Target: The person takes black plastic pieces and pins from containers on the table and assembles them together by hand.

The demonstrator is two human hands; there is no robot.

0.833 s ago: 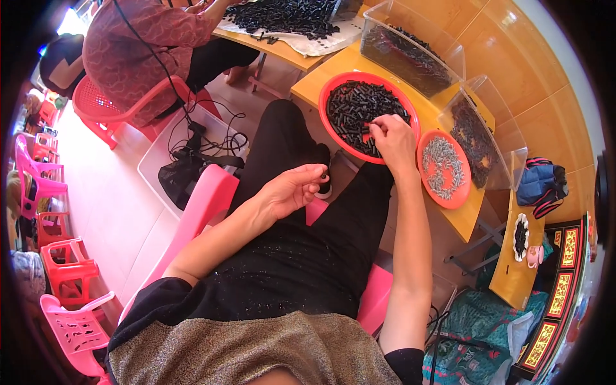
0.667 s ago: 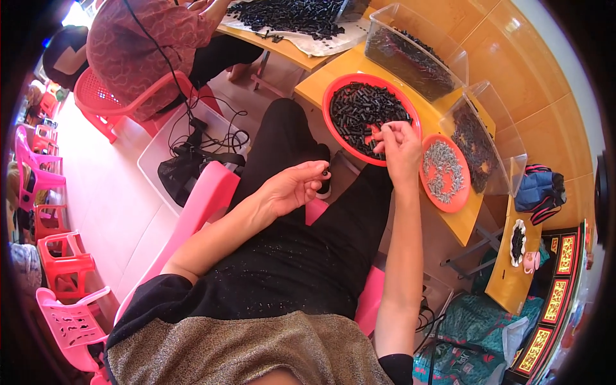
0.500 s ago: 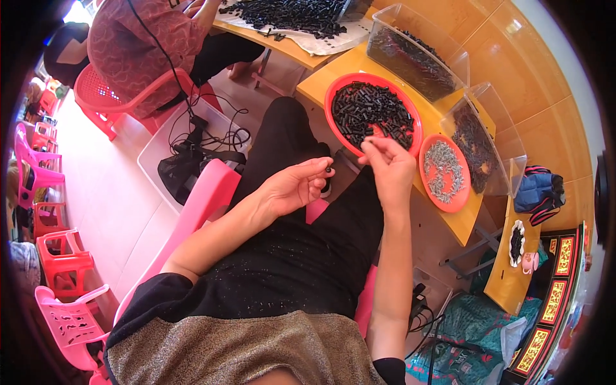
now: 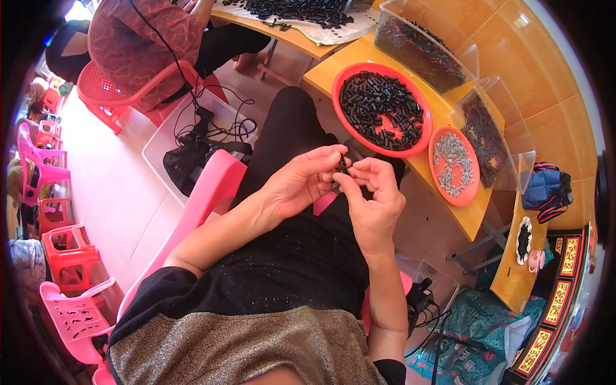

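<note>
My left hand (image 4: 307,179) and my right hand (image 4: 373,204) meet above my lap, both closed in a pinch. A small black tube-like piece (image 4: 343,164) sits between their fingertips, partly covered by the fingers. Whether it is one part or two put together I cannot tell. Just beyond my right hand stands a round red tray (image 4: 388,124) holding many short black tube-like pieces (image 4: 362,99). Beside it lies a smaller oval orange-red tray (image 4: 458,201) with small silvery metal pieces (image 4: 454,157).
Clear plastic bins (image 4: 420,54) with dark parts line the far side of the yellow table (image 4: 324,76). A person (image 4: 144,48) sits at the far left on a red chair. Black cables and a bag (image 4: 186,163) lie in a tub beside my pink chair (image 4: 221,176).
My right hand has come away from the round tray's edge, back and left to my left hand. Their fingertips now meet at the small black piece. The view has shifted slightly.
</note>
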